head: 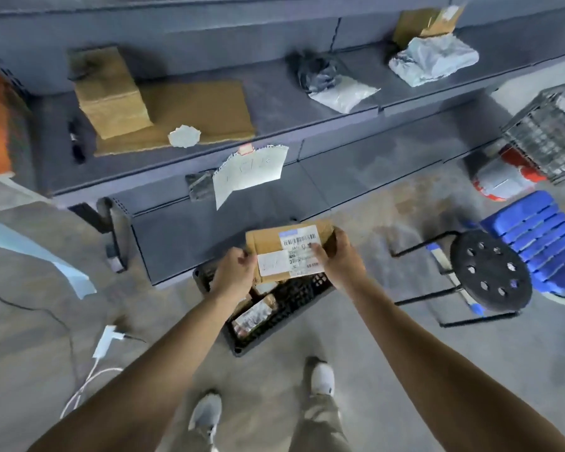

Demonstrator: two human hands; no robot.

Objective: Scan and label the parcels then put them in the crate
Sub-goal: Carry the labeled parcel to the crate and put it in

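I hold a flat brown cardboard parcel (268, 247) with both hands, above the black plastic crate (294, 308) on the floor. The parcel carries a white barcode label and a smaller white sticker on top. My left hand (234, 275) grips its left edge. My right hand (338, 259) grips its right edge, thumb on the label. Inside the crate lie other brown labelled parcels (256, 314). On the grey shelf (274, 102) sit more parcels: a brown box (108, 93), a black bag (313, 71), a white bag (343, 93) and a grey bag (434, 58).
A flat cardboard sheet (196, 112) and a roll of labels (184, 136) lie on the shelf; a paper note (248, 174) hangs from its edge. A black stool (490, 272), blue crate (535, 243) and grey wire crate (552, 141) stand right. A white charger cable (101, 350) lies left.
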